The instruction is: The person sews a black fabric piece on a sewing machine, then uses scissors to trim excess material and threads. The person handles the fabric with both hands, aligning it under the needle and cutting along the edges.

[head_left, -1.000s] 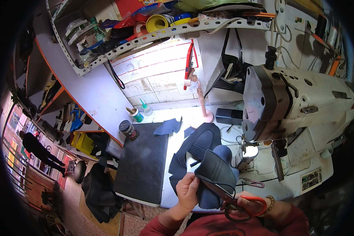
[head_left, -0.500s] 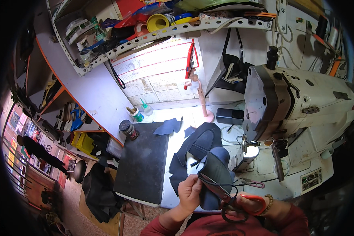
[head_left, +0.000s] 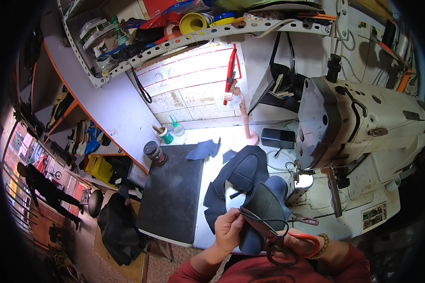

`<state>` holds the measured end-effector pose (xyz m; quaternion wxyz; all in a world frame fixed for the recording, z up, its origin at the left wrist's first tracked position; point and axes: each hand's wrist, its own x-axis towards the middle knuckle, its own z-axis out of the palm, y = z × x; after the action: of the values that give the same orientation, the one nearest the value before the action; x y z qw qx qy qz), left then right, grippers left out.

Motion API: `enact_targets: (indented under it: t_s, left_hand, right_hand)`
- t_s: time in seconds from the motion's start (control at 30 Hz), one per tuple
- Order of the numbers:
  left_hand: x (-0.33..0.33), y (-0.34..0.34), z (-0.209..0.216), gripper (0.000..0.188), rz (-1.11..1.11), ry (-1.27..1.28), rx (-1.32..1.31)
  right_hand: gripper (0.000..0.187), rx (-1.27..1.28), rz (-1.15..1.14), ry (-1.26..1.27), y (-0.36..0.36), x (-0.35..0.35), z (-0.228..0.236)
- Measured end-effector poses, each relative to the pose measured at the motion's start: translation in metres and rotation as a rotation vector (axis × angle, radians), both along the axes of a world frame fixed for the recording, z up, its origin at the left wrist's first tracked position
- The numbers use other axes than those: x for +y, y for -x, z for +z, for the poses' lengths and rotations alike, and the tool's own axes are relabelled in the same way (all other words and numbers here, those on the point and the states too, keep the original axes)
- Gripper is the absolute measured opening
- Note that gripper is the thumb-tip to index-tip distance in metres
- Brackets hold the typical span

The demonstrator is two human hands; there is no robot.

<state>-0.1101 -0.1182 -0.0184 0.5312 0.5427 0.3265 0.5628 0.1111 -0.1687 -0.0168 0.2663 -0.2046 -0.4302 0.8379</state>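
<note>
The left hand [head_left: 228,229] pinches the near edge of a dark leather piece [head_left: 264,207], fingers closed on it; the right hand [head_left: 293,245] is closed through the loops of orange-handled scissors [head_left: 269,231], whose blades have drawn nearer that hand's grip than a second ago, so the cut looks to be advancing along the edge; the piece hangs over the table's front rim; more dark cut pieces [head_left: 238,177] lie just behind; the black mat [head_left: 172,193] leaves room leftward, the white sewing machine [head_left: 363,137] crowds the right.
</note>
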Motion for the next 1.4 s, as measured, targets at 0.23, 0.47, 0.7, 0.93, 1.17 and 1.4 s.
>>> enact_targets:
  t_s: [0.23, 0.47, 0.7, 0.93, 1.17, 1.4]
  left_hand:
    - [0.006, 0.002, 0.010, 0.007, 0.140, -0.265, 0.311]
    - [0.017, 0.005, 0.009, 0.007, 0.242, -0.289, 0.312]
    - [0.044, 0.015, -0.021, 0.013, 0.128, 0.065, 0.267]
    - [0.029, 0.002, -0.035, 0.013, -0.024, 0.147, 0.207]
    - [0.010, 0.002, -0.024, 0.034, -0.352, 0.360, -0.140]
    - [-0.014, 0.016, -0.050, 0.040, 0.187, 0.141, 0.132]
  right_hand:
    - [0.058, -0.057, -0.018, -0.001, -0.005, 0.003, 0.017]
    - [0.042, -0.600, -0.177, -0.854, -0.009, 0.007, 0.007]
    - [0.043, -1.118, -0.389, -1.127, -0.035, -0.007, 0.005]
    - [0.046, -0.593, -0.346, -0.074, -0.016, 0.000, -0.006]
    - [0.059, -0.218, -0.628, -0.100, 0.040, 0.018, -0.017]
    - [0.055, -0.287, -0.788, -0.161, 0.047, 0.021, -0.026]
